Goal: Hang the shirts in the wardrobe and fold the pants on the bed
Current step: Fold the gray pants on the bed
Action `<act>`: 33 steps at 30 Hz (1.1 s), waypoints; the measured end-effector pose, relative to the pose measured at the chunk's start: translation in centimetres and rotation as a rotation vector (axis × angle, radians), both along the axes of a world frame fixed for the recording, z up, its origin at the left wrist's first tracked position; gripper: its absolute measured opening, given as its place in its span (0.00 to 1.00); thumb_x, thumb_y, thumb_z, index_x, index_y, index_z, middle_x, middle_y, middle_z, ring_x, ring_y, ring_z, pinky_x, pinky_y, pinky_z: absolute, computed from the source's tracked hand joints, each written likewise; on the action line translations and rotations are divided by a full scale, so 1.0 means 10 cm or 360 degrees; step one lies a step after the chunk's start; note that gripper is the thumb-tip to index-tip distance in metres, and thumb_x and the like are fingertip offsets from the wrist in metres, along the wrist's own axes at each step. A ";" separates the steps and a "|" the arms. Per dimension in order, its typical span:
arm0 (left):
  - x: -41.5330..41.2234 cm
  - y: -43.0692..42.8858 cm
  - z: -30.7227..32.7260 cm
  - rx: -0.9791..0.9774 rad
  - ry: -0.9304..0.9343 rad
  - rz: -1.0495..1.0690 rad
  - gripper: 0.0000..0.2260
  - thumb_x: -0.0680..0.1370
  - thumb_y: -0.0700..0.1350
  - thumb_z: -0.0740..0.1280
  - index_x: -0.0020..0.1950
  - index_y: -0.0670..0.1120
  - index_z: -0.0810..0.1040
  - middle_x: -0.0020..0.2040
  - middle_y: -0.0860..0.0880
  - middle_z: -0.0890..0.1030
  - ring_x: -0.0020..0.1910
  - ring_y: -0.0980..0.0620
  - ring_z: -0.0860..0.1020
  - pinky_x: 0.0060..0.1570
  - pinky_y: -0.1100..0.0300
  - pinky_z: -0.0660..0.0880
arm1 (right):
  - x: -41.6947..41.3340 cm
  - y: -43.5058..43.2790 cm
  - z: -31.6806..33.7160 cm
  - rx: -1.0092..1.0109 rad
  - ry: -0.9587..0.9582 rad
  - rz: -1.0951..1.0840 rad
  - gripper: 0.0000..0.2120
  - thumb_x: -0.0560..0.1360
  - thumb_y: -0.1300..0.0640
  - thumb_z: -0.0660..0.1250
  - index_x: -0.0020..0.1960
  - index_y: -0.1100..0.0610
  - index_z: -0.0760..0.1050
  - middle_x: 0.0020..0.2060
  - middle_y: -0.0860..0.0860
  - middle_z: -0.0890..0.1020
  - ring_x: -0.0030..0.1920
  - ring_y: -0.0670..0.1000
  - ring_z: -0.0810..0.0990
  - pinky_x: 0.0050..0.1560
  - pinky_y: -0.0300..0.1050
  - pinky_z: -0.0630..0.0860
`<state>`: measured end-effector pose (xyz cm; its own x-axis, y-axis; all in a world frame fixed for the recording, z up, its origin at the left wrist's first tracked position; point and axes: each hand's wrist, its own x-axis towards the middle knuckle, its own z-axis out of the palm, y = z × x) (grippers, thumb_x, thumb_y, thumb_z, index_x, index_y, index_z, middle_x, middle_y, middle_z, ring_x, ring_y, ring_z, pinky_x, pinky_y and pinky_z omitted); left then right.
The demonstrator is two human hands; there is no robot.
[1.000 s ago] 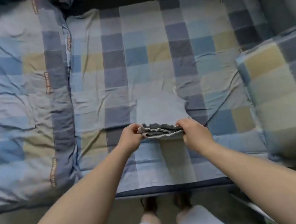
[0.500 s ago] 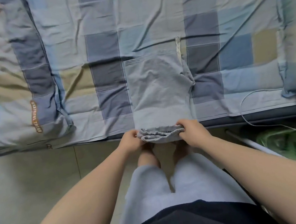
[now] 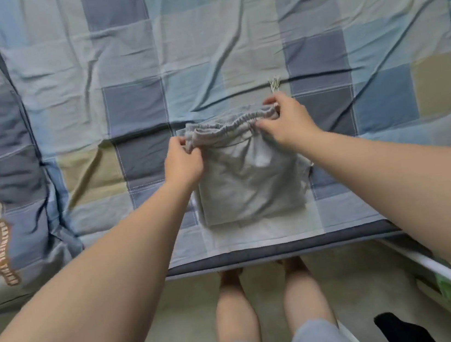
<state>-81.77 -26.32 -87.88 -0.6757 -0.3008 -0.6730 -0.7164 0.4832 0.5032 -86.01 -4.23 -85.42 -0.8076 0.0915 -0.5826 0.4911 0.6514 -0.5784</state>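
Note:
Grey pants lie folded into a compact rectangle near the front edge of the bed, which has a blue, grey and tan checked sheet. The elastic waistband is folded over onto the far side of the pile. My left hand pinches the waistband's left end. My right hand pinches its right end, fingers curled over the gathered fabric. A frayed drawstring end sticks out just beyond my right hand. No shirts or wardrobe are in view.
A rolled checked duvet with an orange label lies along the left of the bed. My bare feet stand on the beige floor below the bed edge. A white rail, green fabric and a dark item sit at lower right.
Both hands carried the waistband from the bed's near edge forward over the pants, folding them in half. The view shifted closer over the bed.

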 end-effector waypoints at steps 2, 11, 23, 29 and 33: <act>-0.06 -0.01 -0.25 -0.0010 -0.0031 0.0048 0.20 0.80 0.51 0.68 0.69 0.49 0.68 0.61 0.50 0.76 0.63 0.45 0.76 0.63 0.48 0.73 | -0.06 0.01 -0.22 -0.0015 0.0025 -0.0135 0.24 0.76 0.52 0.72 0.69 0.55 0.70 0.63 0.51 0.77 0.61 0.52 0.75 0.55 0.36 0.67; 0.49 0.07 -0.99 0.0024 -0.0206 0.0447 0.44 0.69 0.63 0.76 0.76 0.46 0.60 0.71 0.48 0.71 0.69 0.46 0.72 0.70 0.48 0.68 | 0.57 0.45 -1.08 -0.0033 -0.0411 -0.0687 0.41 0.73 0.38 0.71 0.76 0.56 0.59 0.70 0.54 0.71 0.69 0.57 0.72 0.70 0.53 0.68; 0.41 0.20 -0.96 0.0319 -0.0247 0.0330 0.25 0.71 0.56 0.77 0.64 0.49 0.77 0.62 0.50 0.82 0.61 0.47 0.79 0.66 0.49 0.74 | 0.41 0.44 -1.06 -0.0639 -0.1022 -0.0501 0.22 0.67 0.55 0.78 0.59 0.58 0.80 0.43 0.54 0.87 0.42 0.55 0.87 0.39 0.46 0.82; 0.56 0.06 -0.49 0.0443 -0.0364 0.0310 0.18 0.74 0.51 0.77 0.61 0.50 0.79 0.54 0.53 0.82 0.56 0.48 0.81 0.57 0.55 0.74 | 0.73 0.36 -0.50 -0.0531 -0.1063 -0.0687 0.23 0.63 0.49 0.70 0.55 0.58 0.81 0.45 0.56 0.81 0.47 0.56 0.75 0.47 0.51 0.67; 0.76 -0.08 0.01 0.0565 -0.0435 0.0178 0.16 0.74 0.50 0.77 0.59 0.51 0.79 0.57 0.51 0.83 0.52 0.51 0.81 0.55 0.54 0.75 | 1.14 0.33 0.02 -0.0541 -0.0979 -0.0795 0.13 0.66 0.50 0.70 0.47 0.53 0.81 0.45 0.54 0.85 0.49 0.57 0.82 0.50 0.52 0.73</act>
